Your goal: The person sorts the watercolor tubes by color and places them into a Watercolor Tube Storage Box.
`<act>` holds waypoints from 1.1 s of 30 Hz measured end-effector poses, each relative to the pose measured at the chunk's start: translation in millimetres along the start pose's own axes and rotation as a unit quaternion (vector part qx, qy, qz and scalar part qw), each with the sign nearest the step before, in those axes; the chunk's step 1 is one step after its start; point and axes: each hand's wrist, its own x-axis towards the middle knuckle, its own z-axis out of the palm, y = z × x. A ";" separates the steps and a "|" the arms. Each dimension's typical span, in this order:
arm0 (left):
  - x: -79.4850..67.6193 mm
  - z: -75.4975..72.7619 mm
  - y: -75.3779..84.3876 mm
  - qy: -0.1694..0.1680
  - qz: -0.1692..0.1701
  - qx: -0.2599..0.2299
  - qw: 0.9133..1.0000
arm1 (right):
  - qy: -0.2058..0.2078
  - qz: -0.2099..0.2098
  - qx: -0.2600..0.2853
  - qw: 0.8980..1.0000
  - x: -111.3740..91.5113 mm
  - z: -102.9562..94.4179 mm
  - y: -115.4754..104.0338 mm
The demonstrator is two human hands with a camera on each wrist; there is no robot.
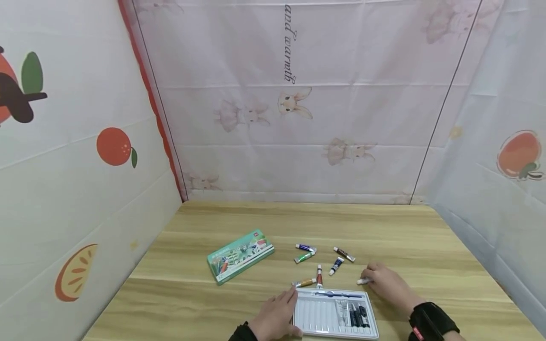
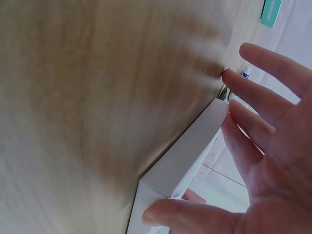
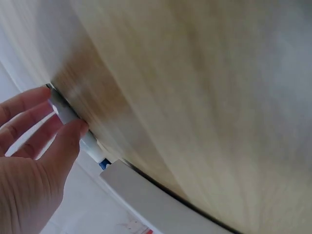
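Observation:
A white plastic tray (image 1: 315, 318) lies near the front of the table, with a thin brush (image 1: 337, 294) and several tubes (image 1: 357, 315) in it. My left hand (image 1: 276, 312) is at the tray's left side, its fingers extended along the edge and the thumb (image 2: 180, 214) at the near corner. To the right of the tray, my right hand (image 1: 390, 285) pinches a whitish paint tube (image 3: 62, 107) between thumb and fingers, low over the tabletop. Behind the tray lie red (image 1: 319, 276) and ochre (image 1: 304, 283) paint tubes.
Farther back are purple (image 1: 304, 247), green (image 1: 304, 257), dark blue (image 1: 336, 266) and brown (image 1: 343, 254) paint tubes. A flat green box (image 1: 241, 255) with printed pictures lies at the left. Printed cloth walls (image 1: 307, 170) surround the wooden table (image 1: 170, 298) at the back and sides.

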 end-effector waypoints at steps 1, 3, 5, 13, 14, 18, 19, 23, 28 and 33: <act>-0.6 -0.2 0.0 0.000 0.001 -0.001 1.000 | 0.000 -0.003 -0.003 1.000 -0.2 0.4 -0.3; -1.0 -0.1 -0.1 0.000 0.003 0.000 1.000 | 0.001 -0.009 -0.010 1.000 -0.6 0.3 -1.4; -0.5 -0.2 -0.1 0.001 0.002 -0.007 1.000 | 0.006 -0.013 -0.013 1.000 -1.0 -0.2 -1.9; 0.7 4.2 -2.2 -0.007 0.000 -0.032 0.999 | 0.026 -0.011 -0.034 0.999 -2.7 -6.9 -9.1; 0.7 4.4 -2.5 -0.007 0.001 -0.033 0.999 | 0.030 -0.011 -0.031 0.999 -2.2 -8.6 -11.0; 0.5 3.2 -3.1 0.001 0.005 -0.034 0.999 | 0.047 -0.025 -0.017 0.998 2.9 -18.4 -22.4; 0.5 2.8 -2.9 0.003 0.004 -0.033 0.999 | 0.047 -0.027 -0.011 0.998 4.2 -20.9 -26.1; 0.9 1.9 -2.4 0.004 0.002 -0.033 0.999 | 0.032 -0.041 0.008 0.999 9.3 -29.5 -41.0; 0.2 2.1 -2.1 0.004 0.007 -0.026 1.000 | 0.024 -0.069 0.031 0.997 12.4 -34.2 -57.5; 0.4 2.9 -2.3 0.000 0.006 -0.032 0.999 | 0.012 -0.080 0.066 0.994 15.7 -34.9 -74.7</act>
